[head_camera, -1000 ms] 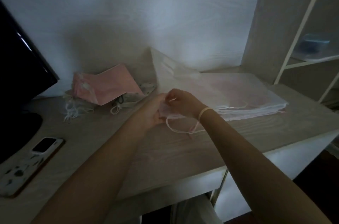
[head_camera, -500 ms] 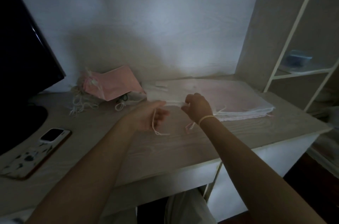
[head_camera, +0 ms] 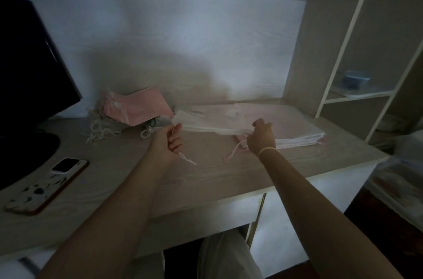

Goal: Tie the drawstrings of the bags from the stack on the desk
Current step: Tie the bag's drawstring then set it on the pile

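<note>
From the head camera we count two hands, both over the desk [head_camera: 109,187]. Our left hand [head_camera: 168,143] has its fingers curled round one white drawstring [head_camera: 186,159], whose loose end trails on the wood below the fist. Our right hand [head_camera: 262,138] is closed at the front edge of the stack of bags [head_camera: 286,125]; two cord ends, one white and one pink [head_camera: 233,153], hang out just left of that wrist, though we cannot tell which of them the fingers actually grip.

The stack is one flat pile of thin white and pale pink bags; we cannot count the layers. Left of the stack, against the wall, lies one heap of pink bags [head_camera: 137,107] with tangled white cords [head_camera: 100,130] spilling forward.

Farther left of the stack stands one dark monitor [head_camera: 29,68], and in front of it one phone [head_camera: 48,185] lies face down. Right of the stack rise shelves [head_camera: 357,93] holding one blue box [head_camera: 356,78]. Nothing lies between our hands and the stack.
</note>
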`<state>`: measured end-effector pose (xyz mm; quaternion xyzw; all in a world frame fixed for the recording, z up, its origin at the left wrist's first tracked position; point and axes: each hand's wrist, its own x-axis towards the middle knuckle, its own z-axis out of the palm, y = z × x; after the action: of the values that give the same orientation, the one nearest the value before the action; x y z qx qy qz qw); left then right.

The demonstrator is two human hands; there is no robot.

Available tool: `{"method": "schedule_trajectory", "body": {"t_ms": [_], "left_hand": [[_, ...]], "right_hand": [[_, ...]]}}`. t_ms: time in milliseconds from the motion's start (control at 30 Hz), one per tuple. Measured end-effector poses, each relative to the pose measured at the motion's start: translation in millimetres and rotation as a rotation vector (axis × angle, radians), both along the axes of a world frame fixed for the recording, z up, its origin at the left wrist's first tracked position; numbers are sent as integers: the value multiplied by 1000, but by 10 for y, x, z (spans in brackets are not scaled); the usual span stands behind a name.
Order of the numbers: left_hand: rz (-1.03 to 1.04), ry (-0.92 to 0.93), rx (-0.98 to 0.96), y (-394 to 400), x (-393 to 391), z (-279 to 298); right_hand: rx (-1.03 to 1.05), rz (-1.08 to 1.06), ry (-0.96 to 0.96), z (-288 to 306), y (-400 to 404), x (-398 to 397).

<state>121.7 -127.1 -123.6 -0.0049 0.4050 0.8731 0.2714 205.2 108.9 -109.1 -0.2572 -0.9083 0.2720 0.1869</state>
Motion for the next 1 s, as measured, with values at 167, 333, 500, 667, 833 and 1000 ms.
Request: {"method": "schedule_trajectory", "body": {"t_ms": [167,333,500,667,833,1000], "left_hand": [[60,0,-8,8,-9,43],[200,-43,-84,23,-52,60],[463,-23,-337,-204,-150,-42],[660,99,-413,-7,-208,160],[499,322,-622,251,-182,455],[148,412,-411,492,75,621]], "right_hand": [[-387,-2,-69,112,121,26],[-1356,198,250,142,135,54],[-1410,-224,568,41,373,15],[-811,-142,461,118,217,-49],[-763,142,533,331,-41,-111],[-1221,486,440,332,-209,-243]]}}
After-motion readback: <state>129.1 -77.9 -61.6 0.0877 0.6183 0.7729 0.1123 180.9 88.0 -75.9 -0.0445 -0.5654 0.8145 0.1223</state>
